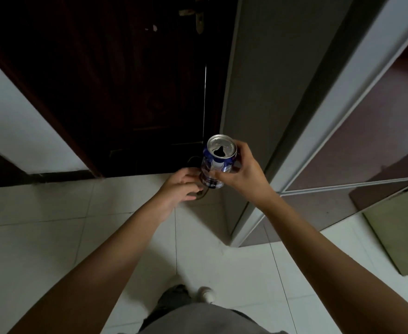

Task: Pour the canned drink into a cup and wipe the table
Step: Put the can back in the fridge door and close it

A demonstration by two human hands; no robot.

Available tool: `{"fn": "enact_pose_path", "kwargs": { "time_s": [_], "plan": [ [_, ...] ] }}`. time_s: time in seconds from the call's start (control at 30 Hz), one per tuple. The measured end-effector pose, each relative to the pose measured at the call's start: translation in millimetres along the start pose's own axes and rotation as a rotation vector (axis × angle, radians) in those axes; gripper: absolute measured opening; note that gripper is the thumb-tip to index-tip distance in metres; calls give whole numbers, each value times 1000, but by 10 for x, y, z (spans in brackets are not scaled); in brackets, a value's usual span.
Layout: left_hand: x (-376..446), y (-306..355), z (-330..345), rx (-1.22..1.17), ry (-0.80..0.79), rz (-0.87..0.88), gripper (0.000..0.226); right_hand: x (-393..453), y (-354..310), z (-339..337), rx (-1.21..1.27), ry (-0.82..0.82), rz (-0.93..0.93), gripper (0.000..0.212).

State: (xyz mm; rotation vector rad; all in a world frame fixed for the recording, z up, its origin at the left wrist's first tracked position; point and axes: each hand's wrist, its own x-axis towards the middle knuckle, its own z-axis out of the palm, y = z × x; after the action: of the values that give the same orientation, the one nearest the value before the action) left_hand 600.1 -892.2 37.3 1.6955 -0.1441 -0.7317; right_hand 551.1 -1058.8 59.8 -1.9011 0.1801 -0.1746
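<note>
A blue and silver drink can [218, 162] stands upright in the air in front of me, and the dark opening in its top is open. My right hand [242, 171] grips the can from the right side, fingers curled round its body. My left hand [182, 185] reaches in from the left at the can's lower part, fingers loosely bent, the tips at or just short of the can. I cannot tell whether they touch it. No cup, cloth or table shows in this view.
A dark wooden door [116, 92] with a metal handle [198, 16] is straight ahead. A tall grey panel [270, 80] and a glass sliding door [366, 131] stand at the right. White floor tiles [53, 237] lie below, with my shoe [206, 294] on them.
</note>
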Motion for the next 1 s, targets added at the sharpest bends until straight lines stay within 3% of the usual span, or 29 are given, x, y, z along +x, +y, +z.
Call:
{"fn": "enact_pose_path", "kwargs": {
  "time_s": [0.47,1.0],
  "plan": [
    [517,441,-36,38,-134,135,61,254,-270,-113,-42,129,13,73],
    [619,809,323,75,-458,237,56,-238,-644,-371,-119,525,56,69]
  ]
}}
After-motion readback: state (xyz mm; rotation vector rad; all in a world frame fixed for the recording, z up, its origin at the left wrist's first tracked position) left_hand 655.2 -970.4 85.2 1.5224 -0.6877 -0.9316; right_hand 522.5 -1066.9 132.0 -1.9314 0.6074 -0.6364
